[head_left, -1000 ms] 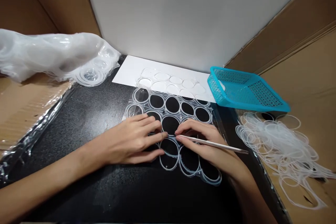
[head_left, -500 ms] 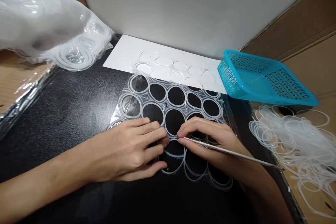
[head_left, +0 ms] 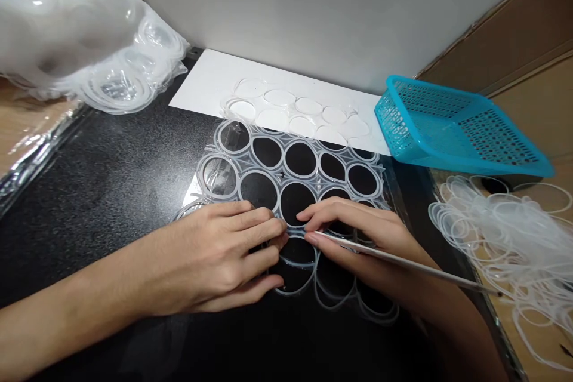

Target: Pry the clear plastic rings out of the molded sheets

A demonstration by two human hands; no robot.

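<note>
Left hand lies flat on the ring sheet, right hand pinches a stick — most openings are clear, a few discs remain.

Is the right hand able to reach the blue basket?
Probably yes: the blue basket sits beyond the right hand with only the flat ring sheet between; the hand holds a thin stick.

Around the black mat: a turquoise basket at its far right corner, loose clear rings along its right edge, a plastic bag off its far left
</note>
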